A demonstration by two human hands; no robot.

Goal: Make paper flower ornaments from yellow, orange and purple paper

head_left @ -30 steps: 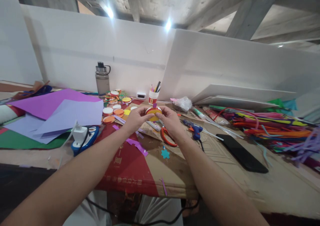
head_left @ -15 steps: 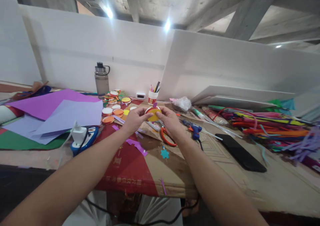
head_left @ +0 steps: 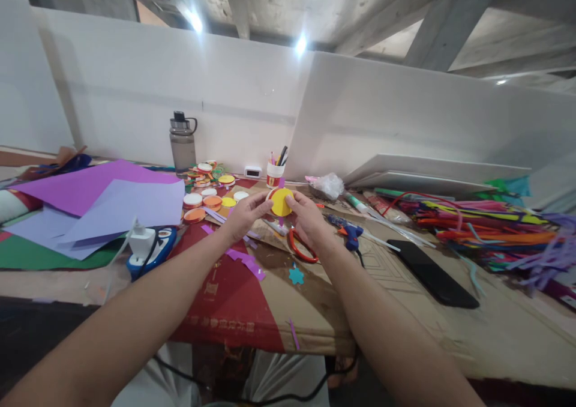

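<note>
Between my two hands is a round yellow paper disc (head_left: pixel 282 203) with a pale and red layer at its left edge. Purple strips stick out above and below it. My left hand (head_left: pixel 246 215) pinches the disc's left side, and my right hand (head_left: pixel 305 214) grips its right side. Below my right hand lies a pair of red-handled scissors (head_left: pixel 302 248), partly covered by the hand. A teal paper flower (head_left: pixel 296 275) rests on the cardboard nearer to me. Purple paper scraps (head_left: pixel 246 262) lie left of it.
White and orange round discs (head_left: pixel 195 215) lie left, beside purple sheets (head_left: pixel 121 209) and a blue power strip (head_left: pixel 157 254). A bottle (head_left: pixel 182 143) and pen cup (head_left: pixel 275 173) stand behind. Rightward are a blue glue gun (head_left: pixel 352 234), a black phone (head_left: pixel 432 275) and pipe cleaners (head_left: pixel 477 224).
The disc has tilted so its yellow face shows brighter and more fully towards me. It has shifted slightly right and up. Both hands keep hold of it.
</note>
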